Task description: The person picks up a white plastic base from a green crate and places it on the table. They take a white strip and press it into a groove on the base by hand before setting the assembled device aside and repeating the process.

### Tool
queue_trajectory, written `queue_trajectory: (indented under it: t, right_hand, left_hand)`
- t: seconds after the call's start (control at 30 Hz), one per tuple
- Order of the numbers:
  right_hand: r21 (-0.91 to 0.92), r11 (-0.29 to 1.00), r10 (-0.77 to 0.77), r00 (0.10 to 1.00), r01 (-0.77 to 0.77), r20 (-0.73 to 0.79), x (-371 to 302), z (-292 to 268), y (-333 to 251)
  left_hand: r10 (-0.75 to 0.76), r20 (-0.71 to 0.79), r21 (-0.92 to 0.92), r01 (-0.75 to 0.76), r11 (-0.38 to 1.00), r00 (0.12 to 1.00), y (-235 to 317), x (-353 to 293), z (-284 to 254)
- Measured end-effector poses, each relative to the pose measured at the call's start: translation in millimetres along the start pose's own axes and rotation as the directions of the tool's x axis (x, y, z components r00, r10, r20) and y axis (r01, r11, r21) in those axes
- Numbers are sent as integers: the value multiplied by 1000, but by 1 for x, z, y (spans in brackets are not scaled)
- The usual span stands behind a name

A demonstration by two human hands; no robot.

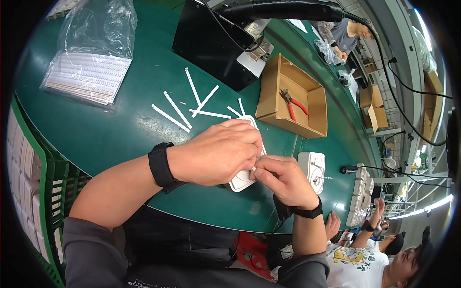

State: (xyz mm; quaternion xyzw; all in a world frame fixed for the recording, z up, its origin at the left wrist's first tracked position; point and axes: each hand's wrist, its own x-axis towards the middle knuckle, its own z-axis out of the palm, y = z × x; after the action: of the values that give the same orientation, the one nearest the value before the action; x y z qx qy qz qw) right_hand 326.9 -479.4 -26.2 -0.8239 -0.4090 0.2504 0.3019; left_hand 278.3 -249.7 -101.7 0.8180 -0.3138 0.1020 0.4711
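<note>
A white oblong plastic housing (242, 180) with rounded corners lies on the green bench in front of me, largely covered by my hands. My left hand (216, 151) is curled over its middle, the fingertips mostly hidden. From the right, my right hand (285, 180) meets it, thumb and forefinger pinched on a small white piece (253, 169) whose kind I cannot make out. Several narrow white strips (171, 118) with small marks lie loose beyond my hands. Two short strips (241, 106) stick out by the housing's far end.
A clear bag of white strips (89, 77) lies far left. Beyond my hands stand a black machine (211, 43) and a cardboard box (269, 91) holding red-handled pliers (294, 104). Another white housing (311, 168) lies right. A green crate (53, 192) adjoins the left edge; co-workers sit nearby.
</note>
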Motion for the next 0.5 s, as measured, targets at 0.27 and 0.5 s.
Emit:
queue_trajectory:
  t: [0.27, 0.5]
  right_hand:
    - [0, 999, 53, 998, -53, -37, 0, 10, -8]
    - [-109, 994, -15, 994, 3, -108, -4, 13, -12]
  left_hand:
    - [-11, 8, 7, 11, 1000, 1000, 2, -5, -3]
    - [-29, 10, -30, 29, 999, 1000, 6, 0, -12]
